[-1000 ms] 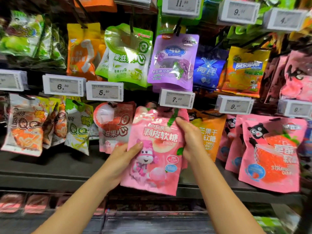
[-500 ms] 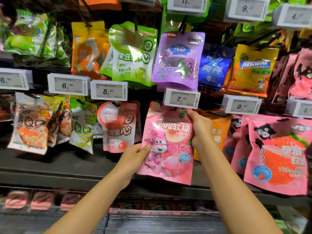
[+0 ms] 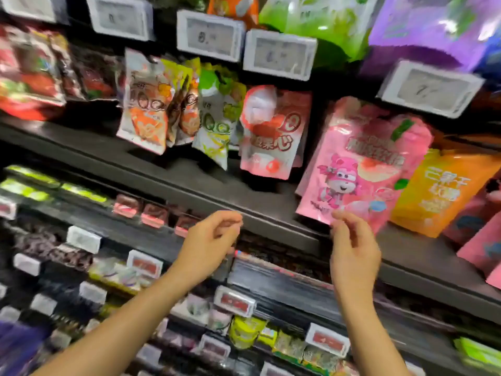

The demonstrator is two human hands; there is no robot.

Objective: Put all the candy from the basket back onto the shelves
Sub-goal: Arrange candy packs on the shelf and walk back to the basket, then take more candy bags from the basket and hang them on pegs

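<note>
Pink candy bag [image 3: 360, 169] hung on its peg under the price tag [image 3: 429, 88], above the shelf [image 3: 189, 185]. Left hand [image 3: 208, 245] and right hand [image 3: 352, 248] were loosely curled, empty, just below the bag. This bag looked placed; basket out of view, remainder unknown.

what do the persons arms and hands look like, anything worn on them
Both forearms are bare as far as the picture shows: no sleeves, no gloves. The left hand and right hand show no rings, and no watch or bracelet shows at the wrists. The picture is motion-blurred, so small details such as the nails cannot be made out.
</note>
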